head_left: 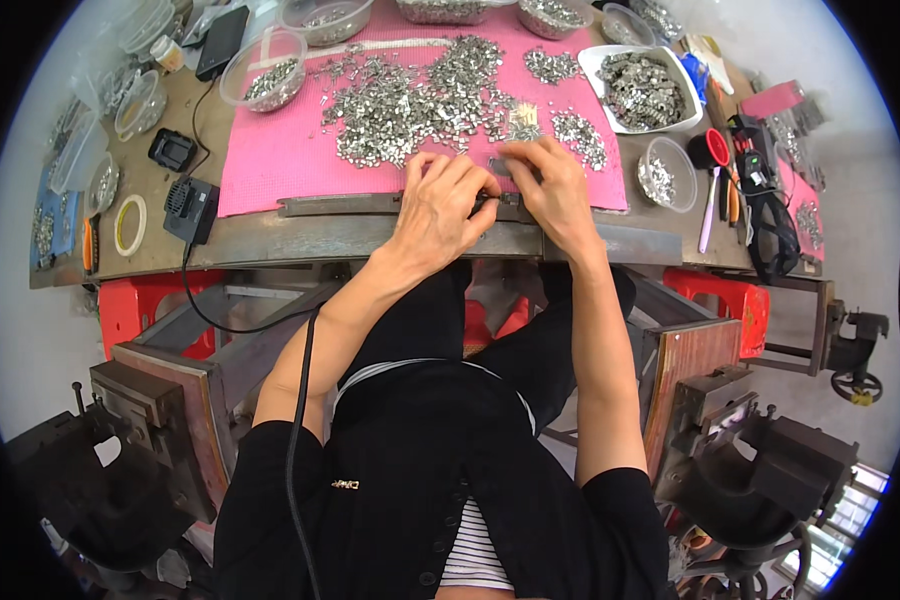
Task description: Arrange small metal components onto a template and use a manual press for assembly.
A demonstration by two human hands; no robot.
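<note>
My left hand (pixel 440 205) and my right hand (pixel 553 190) meet at the near edge of a pink mat (pixel 270 160), fingers curled together over a small metal piece (pixel 498 168). Both hands rest by a long dark metal bar (pixel 340 205) along the bench front. A wide heap of small shiny metal parts (pixel 410 95) lies on the mat just beyond my fingers. What the fingertips pinch is mostly hidden.
Clear plastic bowls (pixel 265 70) and a white tray (pixel 642 90) of metal parts ring the mat. A black box with a cable (pixel 192 208), a tape roll (pixel 129 224), and red-handled tools (pixel 715 165) lie at the sides. Heavy machines (pixel 140 440) flank my legs.
</note>
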